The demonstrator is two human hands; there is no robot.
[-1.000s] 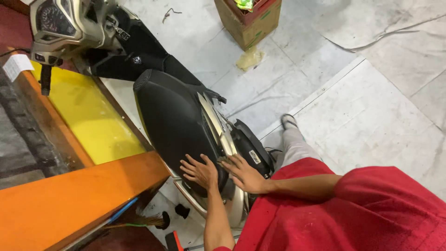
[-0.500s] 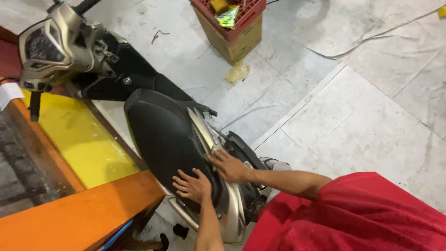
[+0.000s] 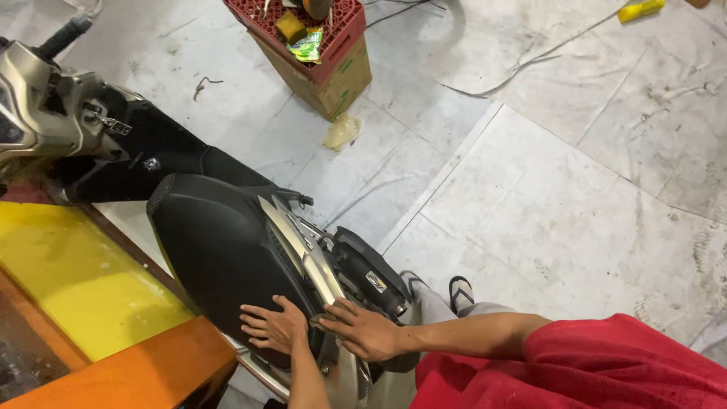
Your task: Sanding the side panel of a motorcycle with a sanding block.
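Now, 1 scooter, 1 black seat [image 3: 216,250], 2 hands on its rear end: left hand [image 3: 274,327] flat, fingers spread, on the seat; right hand [image 3: 365,331] open, just beside, pressing the silver side panel [image 3: 307,254].

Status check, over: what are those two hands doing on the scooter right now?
Left hand flat on black scooter seat, fingers spread. Right hand on silver side panel at the seat's rear. Nothing between them.

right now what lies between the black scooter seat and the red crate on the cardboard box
In the head view, only bare grey floor separates the black scooter seat from the red crate.
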